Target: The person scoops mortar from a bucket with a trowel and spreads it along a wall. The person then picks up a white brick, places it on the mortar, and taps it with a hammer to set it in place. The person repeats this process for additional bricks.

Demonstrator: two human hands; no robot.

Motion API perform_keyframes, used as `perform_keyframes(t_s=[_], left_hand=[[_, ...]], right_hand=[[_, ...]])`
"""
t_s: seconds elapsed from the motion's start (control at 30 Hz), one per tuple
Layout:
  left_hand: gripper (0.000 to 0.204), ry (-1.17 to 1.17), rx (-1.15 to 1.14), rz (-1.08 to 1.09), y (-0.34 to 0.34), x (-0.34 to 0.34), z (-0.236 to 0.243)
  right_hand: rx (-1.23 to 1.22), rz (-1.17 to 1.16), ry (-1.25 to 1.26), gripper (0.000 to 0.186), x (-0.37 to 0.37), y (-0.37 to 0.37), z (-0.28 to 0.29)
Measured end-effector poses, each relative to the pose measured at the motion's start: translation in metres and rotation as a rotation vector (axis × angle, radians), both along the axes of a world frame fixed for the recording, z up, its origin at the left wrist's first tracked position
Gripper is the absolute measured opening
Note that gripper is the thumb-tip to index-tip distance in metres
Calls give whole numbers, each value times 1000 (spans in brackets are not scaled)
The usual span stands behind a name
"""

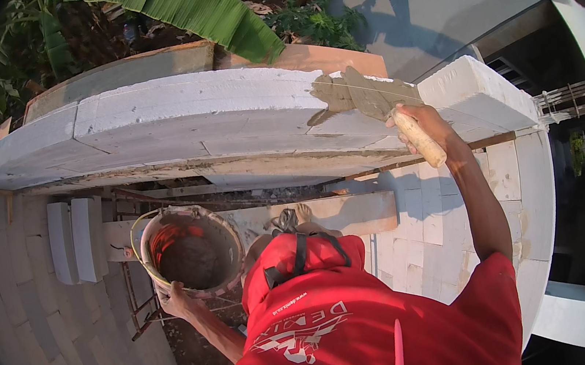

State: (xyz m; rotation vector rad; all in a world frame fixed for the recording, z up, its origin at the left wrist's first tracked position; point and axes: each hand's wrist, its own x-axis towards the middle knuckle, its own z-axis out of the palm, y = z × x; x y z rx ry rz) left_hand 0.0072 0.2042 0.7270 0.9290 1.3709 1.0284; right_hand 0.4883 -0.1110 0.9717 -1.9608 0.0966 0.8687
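Note:
A trowel with a pale wooden handle (429,146) is in my right hand (414,122); its blade lies in grey mortar (329,96) on top of the white block wall (187,108), beside a raised end block (480,91). A thin string runs along the wall's top. At lower left, my left hand (173,296) grips a bucket (219,273) with a yellow handle, an orange inside and grey mortar in it.
Below stands a scaffold plank (370,213) on red metal frames, with loose white blocks (86,239) at left. Reinforcing bars (573,94) jut out at right beside a dark opening. Banana leaves (211,16) hang beyond the wall.

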Motion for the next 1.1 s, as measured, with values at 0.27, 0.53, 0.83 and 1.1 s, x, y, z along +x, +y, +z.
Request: perform_keyframes(t_s=[0.27, 0.53, 0.83, 1.1], left_hand=[[56, -85, 95, 90, -1, 2, 11], [62, 17, 61, 44, 11, 23, 47], [58, -36, 188, -88, -5, 61, 98], [47, -97, 233, -121, -24, 81, 104]], right_hand=[[-86, -232, -101, 44, -17, -77, -23], [-113, 834, -393, 31, -154, 45, -56], [-264, 1694, -903, 29, -220, 220, -142], [-76, 1367, -732, 27, -196, 165, -104]])
